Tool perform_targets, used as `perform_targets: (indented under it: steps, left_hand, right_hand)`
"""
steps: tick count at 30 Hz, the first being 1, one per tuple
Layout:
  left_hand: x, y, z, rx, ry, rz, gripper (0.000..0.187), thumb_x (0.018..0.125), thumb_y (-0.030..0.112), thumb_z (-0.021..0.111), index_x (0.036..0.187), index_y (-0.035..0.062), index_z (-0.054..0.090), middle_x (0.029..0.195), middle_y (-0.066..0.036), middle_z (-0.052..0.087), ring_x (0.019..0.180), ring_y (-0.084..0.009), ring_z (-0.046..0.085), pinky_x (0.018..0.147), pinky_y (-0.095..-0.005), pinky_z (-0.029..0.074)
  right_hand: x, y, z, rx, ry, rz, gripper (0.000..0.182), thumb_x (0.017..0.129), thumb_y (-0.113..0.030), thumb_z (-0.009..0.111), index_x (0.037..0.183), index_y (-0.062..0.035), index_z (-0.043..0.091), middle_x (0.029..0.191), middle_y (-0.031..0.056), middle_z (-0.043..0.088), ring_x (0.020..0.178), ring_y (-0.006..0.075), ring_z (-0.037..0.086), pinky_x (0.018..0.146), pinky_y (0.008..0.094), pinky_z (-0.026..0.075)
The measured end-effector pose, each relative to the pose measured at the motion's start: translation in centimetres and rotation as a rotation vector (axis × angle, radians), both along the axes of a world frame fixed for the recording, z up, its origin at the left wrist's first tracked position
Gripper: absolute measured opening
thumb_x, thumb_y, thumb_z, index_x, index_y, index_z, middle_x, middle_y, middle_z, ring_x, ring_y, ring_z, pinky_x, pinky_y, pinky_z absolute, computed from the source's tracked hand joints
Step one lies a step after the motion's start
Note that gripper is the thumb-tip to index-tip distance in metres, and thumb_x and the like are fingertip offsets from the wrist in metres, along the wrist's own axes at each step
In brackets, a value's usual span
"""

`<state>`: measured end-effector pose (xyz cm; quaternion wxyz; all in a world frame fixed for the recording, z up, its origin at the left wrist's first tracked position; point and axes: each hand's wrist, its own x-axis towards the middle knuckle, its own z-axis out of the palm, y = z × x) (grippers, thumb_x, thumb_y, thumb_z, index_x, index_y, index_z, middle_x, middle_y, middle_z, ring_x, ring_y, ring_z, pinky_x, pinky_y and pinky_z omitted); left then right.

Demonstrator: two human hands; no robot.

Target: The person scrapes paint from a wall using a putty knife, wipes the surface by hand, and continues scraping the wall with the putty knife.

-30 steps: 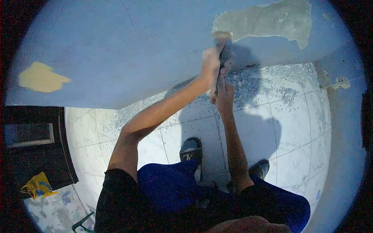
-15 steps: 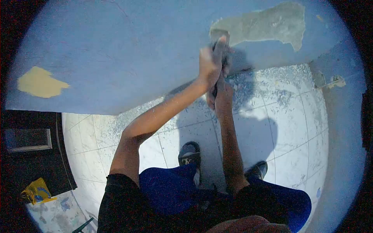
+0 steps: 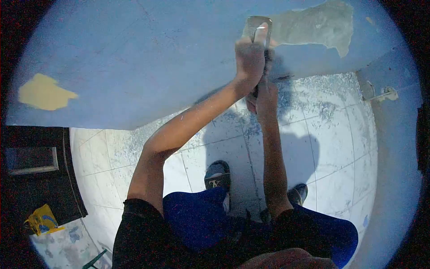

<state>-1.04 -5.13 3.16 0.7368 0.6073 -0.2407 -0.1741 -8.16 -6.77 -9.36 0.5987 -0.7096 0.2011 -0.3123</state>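
Observation:
Both hands are on one dark, elongated tool point(image 3: 258, 21) whose broad end lies against the blue wall point(image 3: 148, 54). My left hand point(image 3: 251, 56) is wrapped round its upper part, with the thumb stretched along it toward the broad end. Below it, my right hand point(image 3: 264, 101) grips the lower end of the tool. The tool's broad end touches the left edge of a bare grey patch point(image 3: 309, 29) where the blue paint is absent. Fingers hide much of the tool, so its exact kind is unclear.
Blue paint flakes point(image 3: 324, 110) lie on the white tiled floor point(image 3: 224, 130) along the wall. A cream patch point(image 3: 47, 93) marks the wall at left. At lower left are a dark door-like panel point(image 3: 36, 181) and a yellow packet point(image 3: 43, 218). Another wall point(image 3: 394, 148) stands at right.
Both hands and the tool have moved up the wall and slightly to the right. The tool's broad end now shows more clearly above my left thumb.

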Motion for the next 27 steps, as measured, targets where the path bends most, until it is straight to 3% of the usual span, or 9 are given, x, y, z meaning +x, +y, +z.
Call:
perform_targets:
  steps: [2,4,5,8,17,19,24,26,27]
  left_hand:
    - [0.2,0.2,0.3,0.039,0.000,-0.014,0.050,0.088,0.048,0.050,0.065,0.0046,0.060,0.047,0.000,0.049,0.038,-0.0084,0.045,0.036,-0.0239,0.034]
    - [-0.3,0.0,-0.7,0.023,0.088,-0.003,0.051,0.088,0.047,0.050,0.065,0.0024,0.058,0.046,-0.002,0.048,0.034,-0.0090,0.043,0.032,-0.0245,0.032]
    - [-0.1,-0.3,-1.2,0.019,0.126,0.001,0.052,0.089,0.047,0.049,0.065,0.0013,0.057,0.045,-0.003,0.047,0.032,-0.0093,0.042,0.030,-0.0247,0.031]
    - [-0.4,-1.0,-0.9,-0.014,0.175,0.026,0.052,0.088,0.047,0.050,0.065,0.0016,0.057,0.046,-0.003,0.048,0.032,-0.0093,0.041,0.029,-0.0246,0.030]
    - [-0.4,0.0,-2.1,0.015,0.117,-0.050,0.050,0.088,0.050,0.047,0.072,0.0041,0.059,0.050,-0.002,0.050,0.035,-0.0085,0.042,0.031,-0.0247,0.030]
    - [-0.2,-0.2,0.6,-0.021,0.077,-0.029,0.051,0.088,0.050,0.046,0.072,0.0044,0.059,0.051,-0.001,0.051,0.035,-0.0080,0.042,0.031,-0.0253,0.029]
    - [0.5,0.1,-1.5,-0.031,-0.068,-0.049,0.056,0.090,0.049,0.047,0.057,0.0042,0.052,0.043,-0.001,0.045,0.033,-0.0074,0.040,0.030,-0.0228,0.029]
    - [0.2,-0.1,-2.0,-0.039,-0.030,0.019,0.055,0.090,0.049,0.047,0.058,0.0042,0.053,0.043,-0.002,0.045,0.033,-0.0076,0.041,0.030,-0.0233,0.029]
    - [0.9,-0.7,-1.9,-0.062,-0.087,0.009,0.055,0.089,0.050,0.046,0.061,0.0042,0.054,0.044,-0.001,0.045,0.033,-0.0081,0.040,0.030,-0.0238,0.029]
  right_hand:
    - [-0.6,-0.6,2.0,0.257,-0.094,0.070,0.044,0.094,-0.035,0.043,0.062,-0.0055,0.050,0.048,0.0022,0.046,0.038,0.0100,0.039,0.035,0.0282,0.029]
    - [-2.7,-0.1,3.5,0.566,-0.031,0.262,0.032,0.093,-0.023,0.047,0.072,-0.0013,0.056,0.057,0.0051,0.053,0.049,0.0121,0.048,0.045,0.0306,0.037]
    - [-1.7,1.4,1.6,0.427,-0.114,-0.062,0.040,0.093,-0.026,0.047,0.063,-0.0020,0.053,0.048,0.0005,0.048,0.039,0.0088,0.040,0.038,0.0271,0.031]
    - [-2.6,2.2,4.1,0.436,-0.053,-0.142,0.044,0.093,-0.030,0.047,0.058,-0.0028,0.051,0.046,0.0007,0.047,0.039,0.0069,0.040,0.038,0.0261,0.031]
    - [-2.3,2.0,2.5,0.255,0.010,-0.182,0.042,0.092,-0.023,0.049,0.056,-0.0008,0.050,0.046,0.0045,0.047,0.040,0.0107,0.046,0.038,0.0318,0.033]
    - [-0.9,0.7,2.5,0.055,-0.141,-0.176,0.046,0.093,-0.030,0.048,0.054,-0.0053,0.046,0.046,0.0001,0.042,0.040,0.0073,0.037,0.038,0.0273,0.027]
    - [-1.3,2.7,1.5,0.295,-0.078,-0.198,0.048,0.094,-0.032,0.049,0.052,-0.0090,0.043,0.045,-0.0028,0.039,0.038,0.0052,0.033,0.036,0.0252,0.022]
    - [-0.1,1.3,-2.3,-0.097,0.007,-0.205,0.031,0.089,-0.025,0.054,0.071,0.0008,0.059,0.050,0.0048,0.049,0.041,0.0145,0.046,0.041,0.0330,0.035]
    - [-0.3,1.3,1.5,0.096,-0.047,-0.185,0.038,0.090,-0.029,0.053,0.065,0.0001,0.056,0.049,0.0035,0.048,0.041,0.0129,0.045,0.040,0.0325,0.034]
